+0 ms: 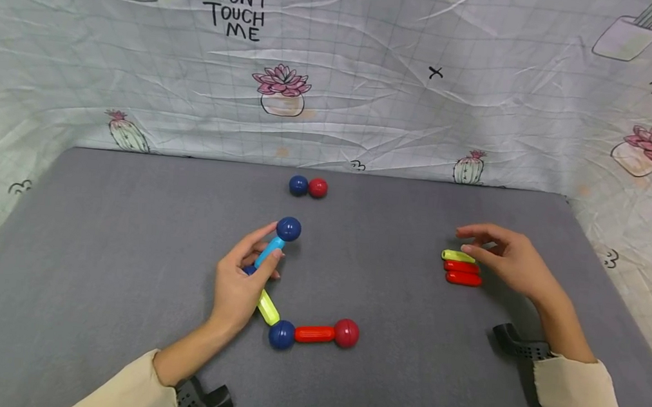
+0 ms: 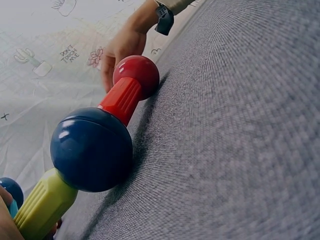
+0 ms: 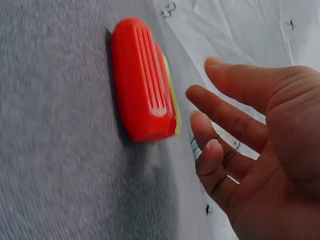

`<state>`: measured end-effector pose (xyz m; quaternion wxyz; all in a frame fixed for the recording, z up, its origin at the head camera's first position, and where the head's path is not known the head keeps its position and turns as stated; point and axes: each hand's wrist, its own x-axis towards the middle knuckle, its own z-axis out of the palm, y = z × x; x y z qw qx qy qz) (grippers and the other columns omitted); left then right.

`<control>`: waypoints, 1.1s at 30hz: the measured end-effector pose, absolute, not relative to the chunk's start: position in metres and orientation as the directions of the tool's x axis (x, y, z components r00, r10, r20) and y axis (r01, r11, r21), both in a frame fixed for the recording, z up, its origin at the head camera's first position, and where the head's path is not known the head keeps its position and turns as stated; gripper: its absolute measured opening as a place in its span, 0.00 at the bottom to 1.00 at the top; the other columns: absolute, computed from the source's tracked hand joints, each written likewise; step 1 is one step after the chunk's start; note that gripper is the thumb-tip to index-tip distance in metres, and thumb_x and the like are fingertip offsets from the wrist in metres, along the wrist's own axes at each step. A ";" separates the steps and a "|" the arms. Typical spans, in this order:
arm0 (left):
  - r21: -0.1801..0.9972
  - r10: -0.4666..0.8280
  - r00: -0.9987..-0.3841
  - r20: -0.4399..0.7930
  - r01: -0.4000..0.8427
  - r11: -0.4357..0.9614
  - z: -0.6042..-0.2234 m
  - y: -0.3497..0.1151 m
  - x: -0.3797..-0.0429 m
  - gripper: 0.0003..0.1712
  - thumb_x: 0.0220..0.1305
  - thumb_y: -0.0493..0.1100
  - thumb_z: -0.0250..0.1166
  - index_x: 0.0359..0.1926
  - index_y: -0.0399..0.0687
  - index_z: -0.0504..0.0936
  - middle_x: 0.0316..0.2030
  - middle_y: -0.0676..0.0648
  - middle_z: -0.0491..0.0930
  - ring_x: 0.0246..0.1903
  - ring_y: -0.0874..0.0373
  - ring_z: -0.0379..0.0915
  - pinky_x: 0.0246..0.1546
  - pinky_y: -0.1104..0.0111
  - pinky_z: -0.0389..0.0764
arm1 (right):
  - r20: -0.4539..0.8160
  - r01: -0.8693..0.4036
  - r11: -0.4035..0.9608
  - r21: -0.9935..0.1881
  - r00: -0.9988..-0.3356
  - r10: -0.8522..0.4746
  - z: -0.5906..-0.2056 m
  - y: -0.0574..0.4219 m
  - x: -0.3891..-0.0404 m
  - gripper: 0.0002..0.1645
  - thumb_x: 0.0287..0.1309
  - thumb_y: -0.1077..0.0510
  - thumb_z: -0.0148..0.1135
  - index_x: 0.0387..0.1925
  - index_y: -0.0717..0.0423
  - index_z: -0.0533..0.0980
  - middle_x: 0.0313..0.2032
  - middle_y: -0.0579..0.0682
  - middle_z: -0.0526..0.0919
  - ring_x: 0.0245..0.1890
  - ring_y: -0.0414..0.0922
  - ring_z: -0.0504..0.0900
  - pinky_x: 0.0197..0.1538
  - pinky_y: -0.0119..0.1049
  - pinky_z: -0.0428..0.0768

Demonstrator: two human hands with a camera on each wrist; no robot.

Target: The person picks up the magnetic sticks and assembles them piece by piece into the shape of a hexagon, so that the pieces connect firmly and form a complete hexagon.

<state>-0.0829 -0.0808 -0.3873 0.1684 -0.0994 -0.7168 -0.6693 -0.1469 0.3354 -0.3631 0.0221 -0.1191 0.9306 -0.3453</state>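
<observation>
My left hand (image 1: 243, 280) grips a light blue magnetic rod (image 1: 269, 251) between thumb and fingers. A blue ball (image 1: 289, 229) caps the rod's far end, and another blue ball (image 1: 249, 269) shows partly among the fingers. From there the chain runs through a yellow-green rod (image 1: 268, 307) and a blue ball (image 2: 91, 149) to a red rod (image 1: 314, 334) and a red ball (image 2: 136, 77). Over on the right, my right hand (image 1: 510, 258) hovers with loosely bent fingers, thumb tip close to a loose yellow-green rod (image 1: 458, 256); nothing is in its grasp.
Two loose red rods (image 1: 461, 267) (image 3: 142, 82) lie side by side against the yellow-green one. A blue ball (image 1: 298, 185) and a red ball (image 1: 318, 188) sit together near the back edge of the grey table (image 1: 124, 244). Behind it hangs a printed cloth (image 1: 369, 104).
</observation>
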 end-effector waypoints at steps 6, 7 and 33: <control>0.925 -0.086 -0.922 0.376 0.368 0.097 -0.387 -0.081 -0.083 0.22 0.61 0.25 0.61 0.57 0.29 0.74 0.31 0.35 0.79 0.19 0.43 0.74 0.25 0.64 0.80 | 0.000 -0.189 0.773 -0.606 -0.971 -0.238 -0.368 0.342 -0.149 0.16 0.61 0.53 0.65 0.51 0.47 0.80 0.48 0.46 0.81 0.40 0.40 0.74 0.37 0.28 0.73; 0.925 -0.089 -0.922 0.377 0.368 0.097 -0.387 -0.081 -0.083 0.22 0.61 0.25 0.61 0.57 0.29 0.74 0.31 0.35 0.79 0.19 0.43 0.74 0.25 0.64 0.80 | -0.006 -0.186 0.779 -0.598 -0.971 -0.237 -0.369 0.343 -0.149 0.16 0.61 0.52 0.65 0.51 0.46 0.80 0.49 0.46 0.81 0.41 0.40 0.74 0.38 0.28 0.73; 0.919 -0.086 -0.920 0.383 0.369 0.137 -0.385 -0.082 -0.082 0.21 0.61 0.24 0.61 0.56 0.29 0.75 0.30 0.35 0.79 0.20 0.42 0.73 0.24 0.65 0.78 | -0.017 -0.288 0.800 -0.526 -0.937 -0.349 -0.374 0.347 -0.151 0.14 0.64 0.54 0.61 0.51 0.46 0.81 0.47 0.48 0.81 0.41 0.38 0.76 0.39 0.27 0.73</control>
